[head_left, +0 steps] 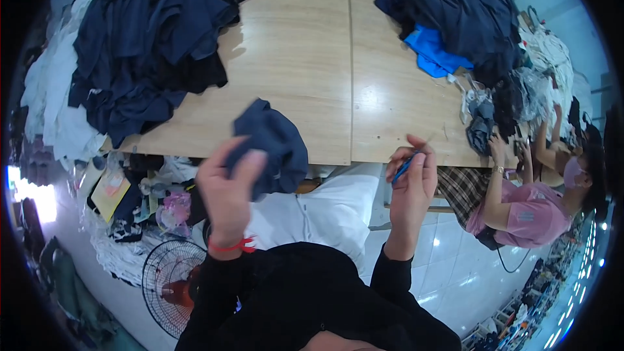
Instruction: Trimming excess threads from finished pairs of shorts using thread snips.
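My left hand [227, 188] grips a crumpled dark navy piece of cloth [273, 143], lifted over the near edge of the wooden table [312, 71]. A red band circles that wrist. My right hand [413, 179] is closed around a small blue tool [404, 167], held upright beside the table edge; what kind of tool it is I cannot tell. Both forearms wear black sleeves. The two hands are apart, with the cloth nearer the left one.
A big heap of navy cloth [149, 39] covers the table's left, another navy heap with a bright blue piece [448, 19] lies far right. A person in a pink top [526, 211] sits at the right. A floor fan [172, 286] stands lower left, a white sack [325, 211] below the table.
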The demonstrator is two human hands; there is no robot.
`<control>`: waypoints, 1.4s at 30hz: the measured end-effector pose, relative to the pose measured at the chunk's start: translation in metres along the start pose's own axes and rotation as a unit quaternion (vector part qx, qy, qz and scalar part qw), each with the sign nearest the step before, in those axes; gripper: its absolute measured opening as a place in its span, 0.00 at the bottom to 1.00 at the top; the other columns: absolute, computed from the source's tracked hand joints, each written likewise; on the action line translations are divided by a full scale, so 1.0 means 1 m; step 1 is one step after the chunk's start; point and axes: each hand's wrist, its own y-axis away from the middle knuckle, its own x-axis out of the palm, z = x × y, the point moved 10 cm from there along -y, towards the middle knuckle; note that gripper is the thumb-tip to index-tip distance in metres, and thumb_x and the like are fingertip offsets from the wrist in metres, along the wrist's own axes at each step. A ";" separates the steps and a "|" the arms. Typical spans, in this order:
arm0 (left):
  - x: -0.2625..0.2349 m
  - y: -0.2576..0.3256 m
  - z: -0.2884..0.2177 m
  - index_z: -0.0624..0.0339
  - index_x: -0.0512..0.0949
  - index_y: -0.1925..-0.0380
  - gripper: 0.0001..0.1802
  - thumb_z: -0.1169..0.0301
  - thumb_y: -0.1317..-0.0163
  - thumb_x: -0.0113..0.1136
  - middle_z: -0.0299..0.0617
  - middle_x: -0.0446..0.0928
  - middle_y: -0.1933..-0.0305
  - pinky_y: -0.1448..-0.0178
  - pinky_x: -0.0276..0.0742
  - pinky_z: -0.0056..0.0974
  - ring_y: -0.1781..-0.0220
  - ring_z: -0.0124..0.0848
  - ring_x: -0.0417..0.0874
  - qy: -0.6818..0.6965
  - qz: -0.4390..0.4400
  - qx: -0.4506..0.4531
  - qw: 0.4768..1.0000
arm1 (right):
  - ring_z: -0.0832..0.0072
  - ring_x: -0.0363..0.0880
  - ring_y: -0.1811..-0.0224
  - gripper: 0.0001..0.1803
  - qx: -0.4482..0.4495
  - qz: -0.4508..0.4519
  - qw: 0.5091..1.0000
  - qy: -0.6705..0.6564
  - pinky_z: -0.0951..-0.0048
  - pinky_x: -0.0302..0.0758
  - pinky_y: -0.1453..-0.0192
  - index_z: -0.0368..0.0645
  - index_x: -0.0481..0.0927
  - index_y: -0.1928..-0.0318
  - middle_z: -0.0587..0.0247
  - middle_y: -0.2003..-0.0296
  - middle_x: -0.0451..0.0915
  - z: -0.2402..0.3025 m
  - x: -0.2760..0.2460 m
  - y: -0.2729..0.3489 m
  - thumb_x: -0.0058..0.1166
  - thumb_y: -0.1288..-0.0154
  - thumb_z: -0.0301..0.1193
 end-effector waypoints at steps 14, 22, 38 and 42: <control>0.055 0.022 0.027 0.71 0.88 0.52 0.12 0.77 0.33 0.73 0.39 0.90 0.58 0.49 0.83 0.29 0.56 0.21 0.87 0.011 0.269 -0.177 0.947 | 0.71 0.87 0.66 0.17 -0.150 0.284 0.901 0.293 0.75 0.81 0.60 0.33 0.84 0.53 0.55 0.67 0.86 0.031 0.087 0.038 0.79 0.35 0.28; 0.057 0.022 0.020 0.70 0.89 0.53 0.11 0.77 0.34 0.74 0.38 0.89 0.60 0.51 0.82 0.28 0.58 0.21 0.86 -0.059 0.308 -0.154 0.937 | 0.63 0.89 0.68 0.15 -0.206 0.292 0.873 0.332 0.74 0.81 0.63 0.34 0.85 0.60 0.53 0.66 0.89 0.036 0.095 0.031 0.80 0.39 0.28; 0.063 0.021 0.020 0.67 0.89 0.53 0.11 0.75 0.34 0.74 0.36 0.89 0.62 0.57 0.80 0.28 0.61 0.21 0.86 -0.055 0.318 -0.158 0.933 | 0.65 0.89 0.70 0.16 -0.228 0.270 0.872 0.340 0.74 0.81 0.66 0.34 0.85 0.60 0.55 0.69 0.88 0.038 0.097 0.029 0.82 0.41 0.27; 0.063 0.020 0.019 0.67 0.89 0.53 0.11 0.75 0.34 0.74 0.36 0.88 0.62 0.57 0.80 0.28 0.62 0.21 0.86 -0.065 0.315 -0.143 0.936 | 0.65 0.89 0.70 0.16 -0.227 0.251 0.876 0.345 0.74 0.80 0.67 0.34 0.85 0.60 0.55 0.69 0.88 0.041 0.095 0.028 0.82 0.41 0.28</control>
